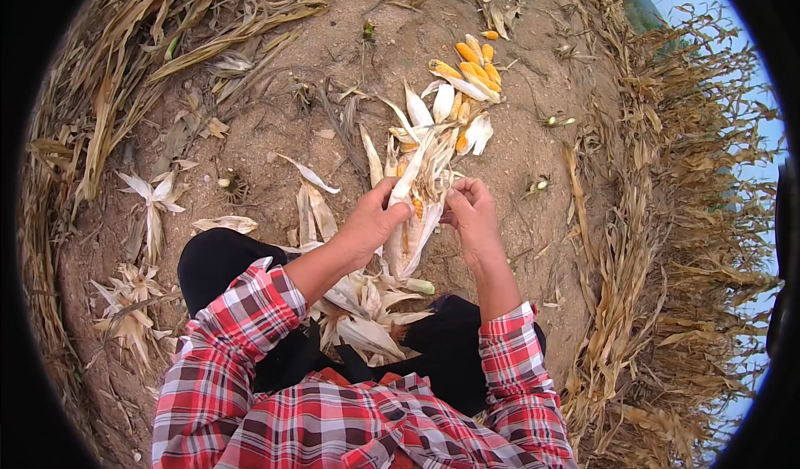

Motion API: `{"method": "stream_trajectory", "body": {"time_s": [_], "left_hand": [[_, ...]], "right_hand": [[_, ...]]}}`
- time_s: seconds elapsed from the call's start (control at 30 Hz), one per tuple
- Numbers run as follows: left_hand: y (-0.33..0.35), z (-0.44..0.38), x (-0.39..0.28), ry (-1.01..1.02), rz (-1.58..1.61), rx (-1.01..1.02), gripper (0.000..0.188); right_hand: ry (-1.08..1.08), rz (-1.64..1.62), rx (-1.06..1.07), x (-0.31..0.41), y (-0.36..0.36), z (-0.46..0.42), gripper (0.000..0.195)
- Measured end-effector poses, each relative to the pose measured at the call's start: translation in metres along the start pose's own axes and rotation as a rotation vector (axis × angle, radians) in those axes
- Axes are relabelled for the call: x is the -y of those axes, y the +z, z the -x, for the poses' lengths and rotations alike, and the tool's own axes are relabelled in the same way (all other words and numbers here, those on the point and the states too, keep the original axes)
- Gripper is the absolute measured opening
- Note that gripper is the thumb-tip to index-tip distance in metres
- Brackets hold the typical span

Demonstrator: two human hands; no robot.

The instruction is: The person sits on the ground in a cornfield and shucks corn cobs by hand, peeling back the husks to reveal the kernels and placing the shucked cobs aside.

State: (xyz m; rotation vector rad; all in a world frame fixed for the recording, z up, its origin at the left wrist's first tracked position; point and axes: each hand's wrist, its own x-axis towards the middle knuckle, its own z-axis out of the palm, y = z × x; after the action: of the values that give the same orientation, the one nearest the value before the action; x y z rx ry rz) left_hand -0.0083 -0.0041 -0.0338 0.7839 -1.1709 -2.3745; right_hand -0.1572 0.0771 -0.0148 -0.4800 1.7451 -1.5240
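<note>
Between my hands is a corn ear (417,207) with its pale dry husk (400,244) partly parted, and some orange kernels show in the gap. My left hand (375,216) grips the left side of the husk, thumb on top. On the other side, the thumb and fingers of my right hand (470,210) pinch the husk's right edge. A pale stub of stalk (420,286) lies just below the ear. Right beyond my hands, more ears and loose husks (419,106) lie close together, some half covered.
Several bare orange corn ears (478,69) lie on the brown soil farther ahead. Stripped husks (369,319) are heaped between my knees, and others (153,203) lie to the left. Dry stalks (125,63) line the left. Standing dry corn plants (700,219) border the right.
</note>
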Motion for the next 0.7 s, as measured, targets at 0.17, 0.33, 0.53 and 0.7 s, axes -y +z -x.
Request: {"method": "stream_trajectory", "body": {"time_s": [0.17,0.33,0.53,0.7], "left_hand": [[-0.002,0.002,0.008,-0.001,-0.097,0.061,0.047],[-0.001,0.003,0.001,0.035,-0.063,0.01,0.045],[-0.003,0.003,-0.002,0.054,-0.133,-0.028,0.044],[-0.002,0.003,0.0,0.037,-0.31,-0.016,0.042]], "right_hand": [[-0.151,0.294,0.226,0.001,0.003,-0.001,0.027],[-0.074,0.108,0.286,0.009,0.011,0.003,0.033],[0.015,-0.15,0.206,0.017,0.015,0.003,0.043],[-0.239,0.46,0.261,-0.002,0.008,-0.004,0.014]]}}
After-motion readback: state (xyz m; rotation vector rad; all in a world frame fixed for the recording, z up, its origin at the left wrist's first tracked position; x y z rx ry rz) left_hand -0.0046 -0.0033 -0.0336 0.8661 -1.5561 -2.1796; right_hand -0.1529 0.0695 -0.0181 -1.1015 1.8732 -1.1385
